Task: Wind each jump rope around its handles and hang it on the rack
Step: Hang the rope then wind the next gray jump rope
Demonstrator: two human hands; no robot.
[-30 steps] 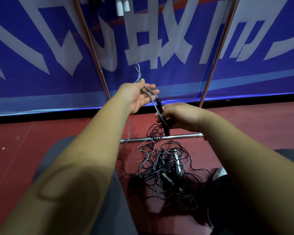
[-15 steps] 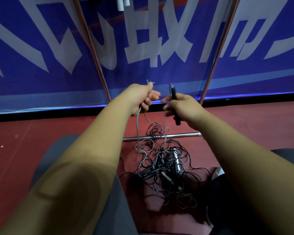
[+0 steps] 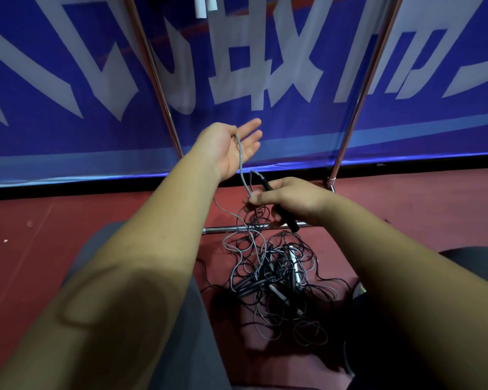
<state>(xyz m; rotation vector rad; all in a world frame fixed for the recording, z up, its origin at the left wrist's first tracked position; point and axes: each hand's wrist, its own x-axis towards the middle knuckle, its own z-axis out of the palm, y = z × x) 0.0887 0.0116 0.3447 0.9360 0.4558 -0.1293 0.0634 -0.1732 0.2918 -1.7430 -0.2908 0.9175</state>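
Since the frame half a second back, the left hand [image 3: 231, 149] has opened and lifted, and the right hand [image 3: 289, 197] has dropped lower and tipped the black handle [image 3: 289, 222]. The grey rope [image 3: 241, 164] lies loose over the open left palm, fingers straight, and runs down to the right hand, which grips the handle tight. I see no loops around the handle, so I think the winding has hardly begun. On the red floor [image 3: 68, 220] just below, a big pile of ropes [image 3: 276, 280] waits, all tangled. The rack [image 3: 214, 229] stands behind it. White handles [image 3: 206, 8] at the top may be one rope already hung.
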